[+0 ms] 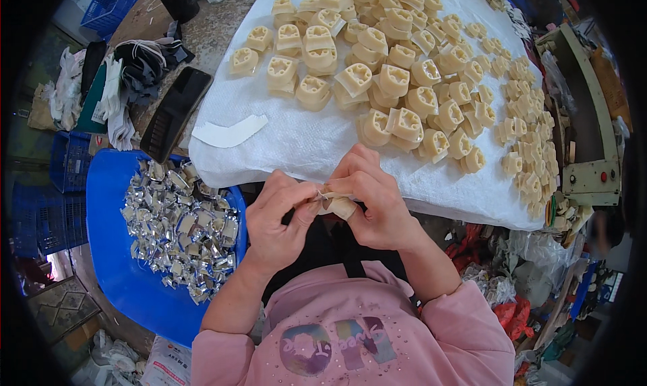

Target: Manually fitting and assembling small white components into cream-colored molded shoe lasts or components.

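Between my two hands, just in front of the table's near edge, is a cream plastic piece that looks like a shoe heel (pixel 342 207). My right hand (pixel 377 201) is closed around it from the right, fingers bent over the top and thumb below. From the other side my left hand (pixel 278 217) pinches at its left edge, thumb and forefinger together; a thin pale bit shows there, too small to make out fully. Many similar cream heels (pixel 422 102) with hollowed tops lie heaped on the white-covered table (pixel 296 150). A curved white strip (pixel 230 131) rests near the table's left corner.
At left stands a blue basin (pixel 108 238) full of small silver-and-beige pieces (pixel 182 224). Beyond it are a black slotted tray or case (pixel 176 113), hanging cloth strips (pixel 120 113) and blue crates (pixel 67 217). A green metal frame (pixel 593 164) and plastic bags (pixel 532 251) stand at right.
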Demonstrator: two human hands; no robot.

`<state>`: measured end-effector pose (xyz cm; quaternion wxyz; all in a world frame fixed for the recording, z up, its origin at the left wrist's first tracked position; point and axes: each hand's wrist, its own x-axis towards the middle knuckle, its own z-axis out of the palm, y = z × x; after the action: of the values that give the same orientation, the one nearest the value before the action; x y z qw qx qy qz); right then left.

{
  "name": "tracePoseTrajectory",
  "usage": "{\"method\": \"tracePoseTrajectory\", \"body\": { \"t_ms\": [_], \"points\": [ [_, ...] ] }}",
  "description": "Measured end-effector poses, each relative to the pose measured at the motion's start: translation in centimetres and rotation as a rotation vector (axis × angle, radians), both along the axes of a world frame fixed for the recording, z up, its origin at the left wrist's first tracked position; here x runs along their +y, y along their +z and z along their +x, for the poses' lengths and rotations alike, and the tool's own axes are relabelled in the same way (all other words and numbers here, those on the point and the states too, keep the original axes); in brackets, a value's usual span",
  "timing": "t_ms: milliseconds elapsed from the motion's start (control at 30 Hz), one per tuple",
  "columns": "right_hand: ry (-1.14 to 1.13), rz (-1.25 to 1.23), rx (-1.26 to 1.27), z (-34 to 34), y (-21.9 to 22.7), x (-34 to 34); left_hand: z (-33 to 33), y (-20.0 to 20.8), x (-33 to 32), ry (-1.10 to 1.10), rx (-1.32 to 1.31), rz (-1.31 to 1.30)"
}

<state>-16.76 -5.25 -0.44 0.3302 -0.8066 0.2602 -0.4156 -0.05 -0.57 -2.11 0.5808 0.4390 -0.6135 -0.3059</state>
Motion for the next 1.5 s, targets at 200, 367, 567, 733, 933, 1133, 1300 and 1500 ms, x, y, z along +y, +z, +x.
{"method": "tracePoseTrajectory", "body": {
  "t_ms": [200, 367, 567, 733, 933, 1133, 1300, 1500],
  "points": [
    [0.053, -0.054, 0.152, 0.0, 0.7, 0.3, 0.1, 0.3, -0.6, -0.007, -0.259, -0.188],
    [0.035, -0.045, 0.045, 0.0, -0.3, 0.2, -0.4, 1.7, -0.4, 0.015, -0.231, -0.067],
    [-0.078, -0.264, 0.164, 0.2, 0.9, 0.1, 1.7, 1.1, -0.8, 0.138, -0.31, -0.272],
    [-0.156, 0.018, -0.035, 0.2, 1.9, 1.0, 2.9, 0.2, -0.3, 0.202, -0.171, -0.208],
    [-0.134, 0.97, -0.568, 0.7, -1.4, 3.5, 0.7, 1.3, 0.2, 0.076, -0.009, -0.237],
    [-0.064, 0.98, -0.748, 0.3, -1.1, 4.2, 0.7, 1.3, 0.9, -0.06, -0.238, -0.256],
    [-0.076, 0.951, -0.68, -0.1, -0.7, 4.6, 0.0, 1.4, 0.1, -0.051, -0.431, -0.335],
    [-0.18, 0.749, -0.365, 0.2, 0.4, 4.3, -0.7, 1.9, 0.1, -0.01, -0.604, -0.303]
  ]
}}
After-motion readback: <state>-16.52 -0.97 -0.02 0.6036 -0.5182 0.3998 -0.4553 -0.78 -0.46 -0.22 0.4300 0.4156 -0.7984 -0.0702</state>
